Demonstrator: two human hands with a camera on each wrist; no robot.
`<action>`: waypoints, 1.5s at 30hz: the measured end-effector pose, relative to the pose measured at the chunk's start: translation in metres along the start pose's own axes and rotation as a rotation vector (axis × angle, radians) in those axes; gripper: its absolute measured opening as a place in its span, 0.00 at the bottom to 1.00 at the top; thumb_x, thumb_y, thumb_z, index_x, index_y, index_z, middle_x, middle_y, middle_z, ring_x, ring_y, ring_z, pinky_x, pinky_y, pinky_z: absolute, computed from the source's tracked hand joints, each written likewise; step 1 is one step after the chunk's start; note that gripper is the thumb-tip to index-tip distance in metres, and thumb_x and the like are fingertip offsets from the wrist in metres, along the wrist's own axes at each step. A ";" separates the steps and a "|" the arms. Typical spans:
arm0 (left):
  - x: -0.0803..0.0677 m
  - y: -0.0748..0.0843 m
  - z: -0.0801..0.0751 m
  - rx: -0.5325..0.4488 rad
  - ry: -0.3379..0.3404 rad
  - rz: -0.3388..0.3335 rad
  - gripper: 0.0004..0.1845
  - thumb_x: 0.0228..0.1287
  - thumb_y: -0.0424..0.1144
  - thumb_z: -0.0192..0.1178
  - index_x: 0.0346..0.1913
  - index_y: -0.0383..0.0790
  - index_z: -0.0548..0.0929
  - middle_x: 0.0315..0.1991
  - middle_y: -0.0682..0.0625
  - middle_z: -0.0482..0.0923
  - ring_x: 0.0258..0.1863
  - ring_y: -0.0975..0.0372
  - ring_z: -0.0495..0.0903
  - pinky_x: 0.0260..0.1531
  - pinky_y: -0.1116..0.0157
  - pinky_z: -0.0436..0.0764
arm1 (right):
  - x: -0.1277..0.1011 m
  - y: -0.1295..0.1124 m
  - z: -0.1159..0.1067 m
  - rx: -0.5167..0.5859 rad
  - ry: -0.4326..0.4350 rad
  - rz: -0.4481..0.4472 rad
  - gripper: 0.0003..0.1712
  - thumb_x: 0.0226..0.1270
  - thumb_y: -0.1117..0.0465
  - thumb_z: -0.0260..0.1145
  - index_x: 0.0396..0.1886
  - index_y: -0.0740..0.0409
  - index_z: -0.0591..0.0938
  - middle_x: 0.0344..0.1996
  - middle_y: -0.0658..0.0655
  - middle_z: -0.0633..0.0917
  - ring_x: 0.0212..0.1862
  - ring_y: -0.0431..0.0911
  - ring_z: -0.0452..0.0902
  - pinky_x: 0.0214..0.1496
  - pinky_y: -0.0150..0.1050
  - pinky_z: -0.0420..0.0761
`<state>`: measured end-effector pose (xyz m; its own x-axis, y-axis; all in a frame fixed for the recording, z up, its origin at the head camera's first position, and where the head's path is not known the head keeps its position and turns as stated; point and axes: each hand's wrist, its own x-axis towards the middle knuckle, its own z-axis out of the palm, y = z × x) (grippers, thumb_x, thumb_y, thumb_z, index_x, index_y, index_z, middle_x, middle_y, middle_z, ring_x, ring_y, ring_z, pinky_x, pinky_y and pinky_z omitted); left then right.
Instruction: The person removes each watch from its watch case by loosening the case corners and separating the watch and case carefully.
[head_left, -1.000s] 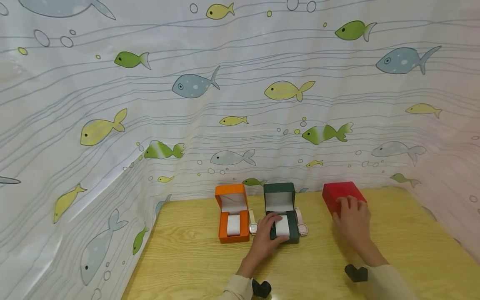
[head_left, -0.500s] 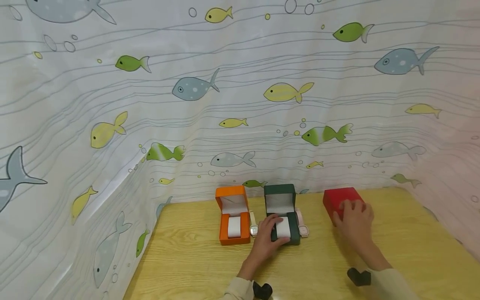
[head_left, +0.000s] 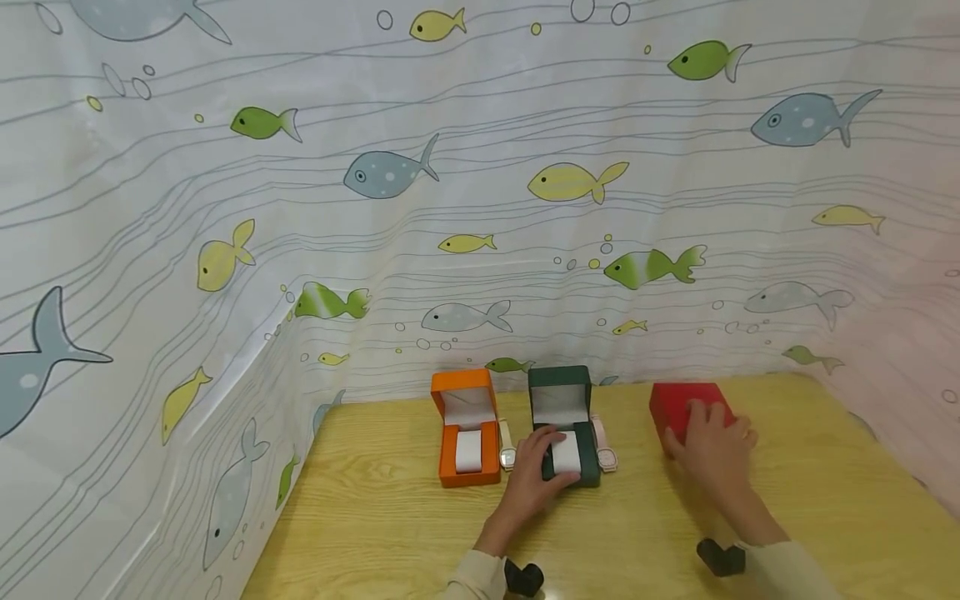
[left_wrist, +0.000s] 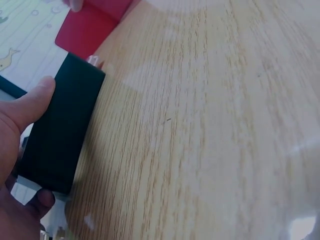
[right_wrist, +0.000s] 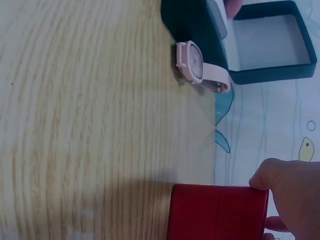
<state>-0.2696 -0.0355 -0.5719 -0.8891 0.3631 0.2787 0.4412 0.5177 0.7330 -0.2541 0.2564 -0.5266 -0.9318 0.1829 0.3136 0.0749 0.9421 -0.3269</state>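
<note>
In the head view a dark green watch box (head_left: 588,454) stands with its lid up and a white cushion (head_left: 567,454) inside. My left hand (head_left: 528,475) grips its base, thumb at the front edge and fingers at the left side; the left wrist view shows the thumb on the green box (left_wrist: 65,120). To the right, my right hand (head_left: 716,450) holds a red box (head_left: 678,404) from above and its right side. The right wrist view shows that red box (right_wrist: 217,212) closed, with a seam across it. A pink watch (head_left: 607,459) lies beside the green box.
An open orange watch box (head_left: 489,467) with a white cushion stands left of the green one. A watch with a pale yellow strap (head_left: 507,457) lies between them. Behind the wooden table (head_left: 375,525) hangs a fish-print curtain (head_left: 517,275).
My right hand has drawn the red box slightly toward me and turned it straighter to the front. The left hand and the green box have stayed in place.
</note>
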 end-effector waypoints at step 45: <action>-0.020 0.053 0.046 -0.270 -0.210 0.141 0.40 0.63 0.38 0.73 0.74 0.48 0.65 0.54 0.36 0.77 0.25 0.77 0.72 0.24 0.79 0.75 | -0.059 -0.044 -0.030 -0.156 -0.164 -0.044 0.41 0.55 0.43 0.72 0.62 0.64 0.75 0.50 0.77 0.73 0.48 0.73 0.65 0.39 0.65 0.79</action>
<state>-0.2229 0.0204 -0.5666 -0.7650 0.5818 0.2760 0.4847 0.2381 0.8417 -0.1913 0.2127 -0.5042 -0.9796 0.1050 0.1712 0.0755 0.9825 -0.1704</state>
